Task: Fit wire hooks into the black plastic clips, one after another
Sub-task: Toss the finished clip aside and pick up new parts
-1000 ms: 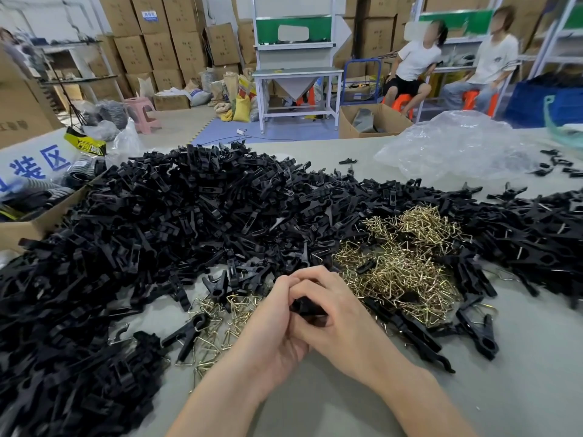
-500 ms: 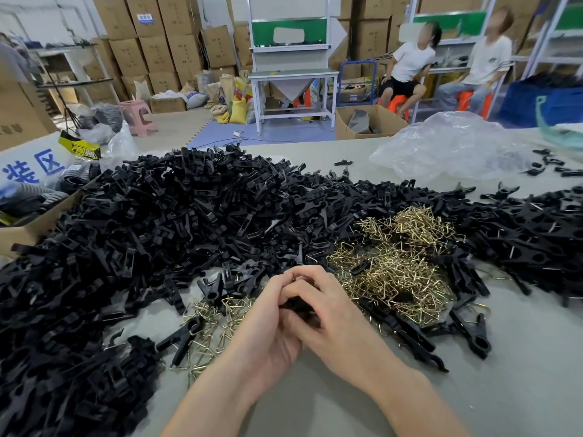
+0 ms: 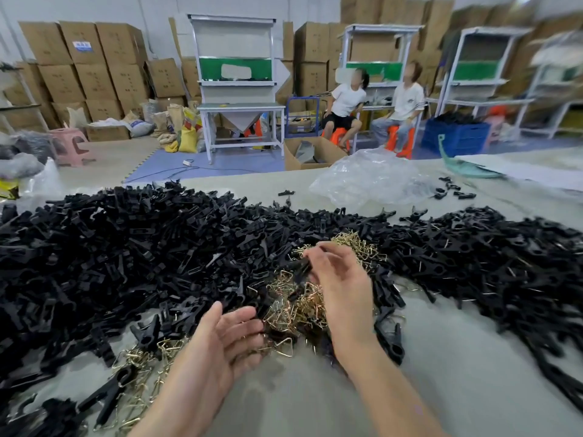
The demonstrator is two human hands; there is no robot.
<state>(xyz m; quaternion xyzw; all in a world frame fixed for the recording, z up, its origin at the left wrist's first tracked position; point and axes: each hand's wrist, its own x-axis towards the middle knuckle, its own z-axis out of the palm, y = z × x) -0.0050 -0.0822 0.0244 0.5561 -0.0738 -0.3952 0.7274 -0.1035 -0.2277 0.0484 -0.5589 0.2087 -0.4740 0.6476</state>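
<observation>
Plainly, the stock is laid out for easy reach. The black plastic clips (image 3: 142, 247) lie in a deep heap from 9 to 12 o'clock on the bench (image 3: 315, 405). The brass-coloured wire hooks (image 3: 296, 305) sit in a small pile at the centre, just ahead of both hands, so either part can be taken without stretching. A second spread of clips (image 3: 489, 263) runs from 1 to 4 o'clock; some show wire, so I judge these the fitted ones.

The left hand (image 3: 227, 335), at 6 o'clock, is released, palm up and fingers loosely spread, its fingertips (image 3: 249, 315) at the near edge of the hooks. The right hand (image 3: 337, 279) hovers over the hook pile toward 12 o'clock, fingers partly curled and blurred. A dark clip (image 3: 299, 269) shows beside them, but I cannot tell whether it is gripped.
</observation>
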